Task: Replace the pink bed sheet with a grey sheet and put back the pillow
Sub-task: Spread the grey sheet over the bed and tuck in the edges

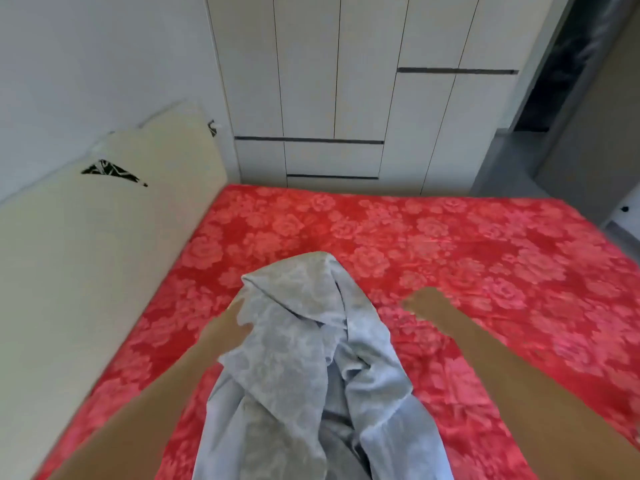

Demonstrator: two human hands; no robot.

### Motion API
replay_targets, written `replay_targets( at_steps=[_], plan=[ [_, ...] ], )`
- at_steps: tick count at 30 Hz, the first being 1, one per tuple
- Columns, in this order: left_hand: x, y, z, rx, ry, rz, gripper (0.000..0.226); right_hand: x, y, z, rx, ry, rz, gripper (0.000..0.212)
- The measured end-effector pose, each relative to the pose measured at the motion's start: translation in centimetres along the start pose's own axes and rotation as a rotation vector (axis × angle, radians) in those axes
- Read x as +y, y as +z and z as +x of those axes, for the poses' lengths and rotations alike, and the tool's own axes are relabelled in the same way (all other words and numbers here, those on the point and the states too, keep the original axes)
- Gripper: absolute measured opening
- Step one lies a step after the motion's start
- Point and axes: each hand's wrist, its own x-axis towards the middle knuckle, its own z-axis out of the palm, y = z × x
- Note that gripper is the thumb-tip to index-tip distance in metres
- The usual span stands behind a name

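A cream board [104, 244] leaned at the left wall; the left hand [225, 332] kept its grip on the bunched grey sheet [304, 344], which lay near and middle on the pink bed sheet [467, 244]; the right hand [427, 303], just right of it, was clenched on nothing.

No text, label, brand, number or sign can be read. The cream panel [104, 254] leaning on the wall beside the bed carries two black-and-white patches [110, 169], one large and one small at its far edge. Their markings are too blurred to make out as letters. The grey sheet [304, 341] shows only a faint flower pattern.
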Motion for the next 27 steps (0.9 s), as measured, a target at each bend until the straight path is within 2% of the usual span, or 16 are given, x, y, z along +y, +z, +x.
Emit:
replay_targets(
  at_steps=[3,5,8,10,11,12,13,15,17,20,22,25,27],
  plan=[
    [-0.1,7.0,-3.2,-0.092,-0.097,-0.043,0.067,7.8,6.3,-1.1,-0.073,0.127,-0.049,0.038],
    [-0.3,12.1,-5.0,-0.166,-0.078,-0.013,0.069,12.6,10.4,-2.6,-0.134,0.185,-0.122,0.057],
    [-0.6,19.4,-6.7,-0.287,-0.065,0.053,0.086,20.3,17.1,-5.8,-0.322,0.334,-0.186,0.115],
    [-0.3,23.0,-7.7,-0.405,-0.063,0.109,0.100,26.2,21.5,-7.9,-0.339,0.439,-0.253,0.154],
    [-0.1,24.4,-8.3,-0.466,-0.057,0.144,0.108,28.5,23.2,-9.4,-0.332,0.482,-0.235,0.155],
    [-0.1,25.6,-8.9,-0.505,-0.041,0.196,0.115,30.2,24.4,-10.9,-0.322,0.501,-0.216,0.137],
    [-0.2,26.9,-9.4,-0.510,-0.010,0.274,0.119,31.7,25.6,-11.8,-0.319,0.486,-0.209,0.108],
    [-0.5,28.8,-10.2,-0.440,0.068,0.392,0.105,33.0,26.7,-12.9,-0.299,0.400,-0.249,0.055],
    [-0.6,30.1,-10.8,-0.377,0.147,0.420,0.092,33.7,26.5,-13.2,-0.190,0.303,-0.284,0.029],
    [0.2,30.7,-11.1,-0.367,0.229,0.385,0.103,32.8,22.1,-13.5,-0.020,0.224,-0.284,0.042],
    [1.3,30.5,-11.2,-0.360,0.242,0.374,0.110,31.9,16.5,-12.8,0.170,0.149,-0.248,0.048],
    [3.5,29.5,-11.0,-0.379,0.229,0.323,0.104,29.8,6.2,-10.5,0.349,0.181,-0.129,0.049],
    [5.5,28.3,-10.4,-0.342,0.259,0.296,0.106,25.8,-1.2,-8.1,0.505,0.231,-0.001,0.050]
  ],
)
